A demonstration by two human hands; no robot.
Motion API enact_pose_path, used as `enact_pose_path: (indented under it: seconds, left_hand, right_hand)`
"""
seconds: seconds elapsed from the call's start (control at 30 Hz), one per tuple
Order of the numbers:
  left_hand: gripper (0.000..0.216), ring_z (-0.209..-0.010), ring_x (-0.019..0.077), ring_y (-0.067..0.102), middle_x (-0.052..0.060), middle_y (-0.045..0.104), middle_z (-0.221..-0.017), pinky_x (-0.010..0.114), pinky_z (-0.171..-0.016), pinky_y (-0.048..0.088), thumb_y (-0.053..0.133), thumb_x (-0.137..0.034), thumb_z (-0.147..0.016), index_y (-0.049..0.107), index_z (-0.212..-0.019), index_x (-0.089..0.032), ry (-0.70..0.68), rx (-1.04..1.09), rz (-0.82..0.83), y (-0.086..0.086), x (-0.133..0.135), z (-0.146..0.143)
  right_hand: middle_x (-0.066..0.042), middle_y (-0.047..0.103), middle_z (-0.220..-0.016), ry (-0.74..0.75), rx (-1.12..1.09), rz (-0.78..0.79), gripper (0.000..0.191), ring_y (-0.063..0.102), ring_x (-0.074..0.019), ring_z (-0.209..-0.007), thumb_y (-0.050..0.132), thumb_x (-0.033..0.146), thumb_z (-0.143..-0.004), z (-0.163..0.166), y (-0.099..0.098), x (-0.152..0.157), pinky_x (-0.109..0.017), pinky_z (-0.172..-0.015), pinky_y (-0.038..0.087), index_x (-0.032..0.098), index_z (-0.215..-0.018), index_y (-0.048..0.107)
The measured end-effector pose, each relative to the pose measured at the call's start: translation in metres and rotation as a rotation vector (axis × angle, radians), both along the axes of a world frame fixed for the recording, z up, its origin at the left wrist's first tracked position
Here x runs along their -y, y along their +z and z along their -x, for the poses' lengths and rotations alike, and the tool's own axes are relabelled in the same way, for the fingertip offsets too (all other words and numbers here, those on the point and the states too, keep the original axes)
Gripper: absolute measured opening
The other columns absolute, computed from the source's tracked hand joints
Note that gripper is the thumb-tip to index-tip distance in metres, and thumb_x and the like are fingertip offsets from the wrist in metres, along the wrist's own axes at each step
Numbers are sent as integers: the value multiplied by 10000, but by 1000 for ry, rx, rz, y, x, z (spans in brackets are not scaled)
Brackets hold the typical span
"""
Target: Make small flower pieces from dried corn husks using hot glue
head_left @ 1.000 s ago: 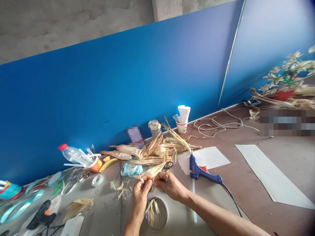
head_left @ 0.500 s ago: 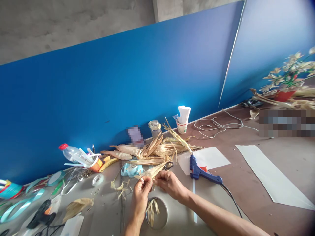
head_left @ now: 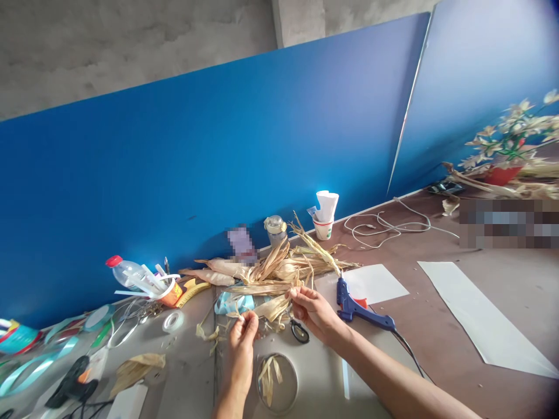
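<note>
Noted husk strip (head_left: 271,307) lower centre, stretched over worktop (head_left: 437,337), pinched at opposite ends by left hand (head_left: 241,340) and right hand (head_left: 312,311), probably for tension. Logged glue gun (head_left: 362,308) just right, within reach.

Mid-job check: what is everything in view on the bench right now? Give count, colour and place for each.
husk strip: one, tan, held between both hands
husk pile: one, tan, behind the hands
glue gun: one, blue, right of the right hand
scissors: one pair, black handles, beside the right hand
metal dish: one, silver, near edge, husk bits inside
paper sheets: two, white, right side of the table
paper cup: one, white, behind the husk pile
bottle: one, clear, red cap, far left
left hand: one, pinching the strip
right hand: one, pinching the strip
</note>
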State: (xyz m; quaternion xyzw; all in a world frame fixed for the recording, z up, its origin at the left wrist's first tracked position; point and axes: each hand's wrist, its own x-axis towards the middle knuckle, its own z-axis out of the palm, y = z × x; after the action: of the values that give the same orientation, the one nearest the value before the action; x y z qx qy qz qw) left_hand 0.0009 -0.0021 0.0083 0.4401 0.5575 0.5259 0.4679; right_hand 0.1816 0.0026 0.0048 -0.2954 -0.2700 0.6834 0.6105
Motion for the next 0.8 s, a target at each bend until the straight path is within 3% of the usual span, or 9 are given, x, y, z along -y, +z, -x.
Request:
enact_pose_path:
  seconds: [0.2, 0.43, 0.57, 0.8]
  left_hand:
    - [418, -503, 131, 426, -21, 491, -530, 257, -496, 359, 658, -599, -597, 627, -639, -184, 46, -112, 0, -7, -5, 4]
    - [427, -479, 120, 400, -37, 466, -507, 238, -481, 311, 697, -557, -572, 648, -728, -162, -120, -95, -80, -6, 2, -9]
    - [399, -475, 133, 386, -31, 419, -460, 256, -490, 297, 626, -573, -652, 642, -619, -176, -164, -157, -79, -4, 4, -9]
    - [313, -517, 129, 402, -30, 451, -513, 251, -526, 328, 628, -480, -687, 663, -720, -170, -310, -94, -69, 4, 7, -10]
  right_hand:
    - [94, 356, -491, -19, -121, 31, 359, 281, -26, -419, 766, 342, -624, -7, 0, -3, -196, -450, 198, 162, -638, 455]
    - [97, 373, -416, 29, 14, 45, 377, 278, -37, -380, 736, 426, -625, 6, -5, 1, -204, -426, 157, 168, -656, 463]
    - [104, 358, -381, 53, 125, 34, 382, 269, -41, -355, 708, 465, -626, 9, 5, 3, -212, -413, 136, 173, -659, 464]
    - [95, 384, -424, 73, 370, -25, 339, 278, -40, -383, 672, 449, -652, 24, 29, 5, -211, -424, 166, 163, -647, 490]
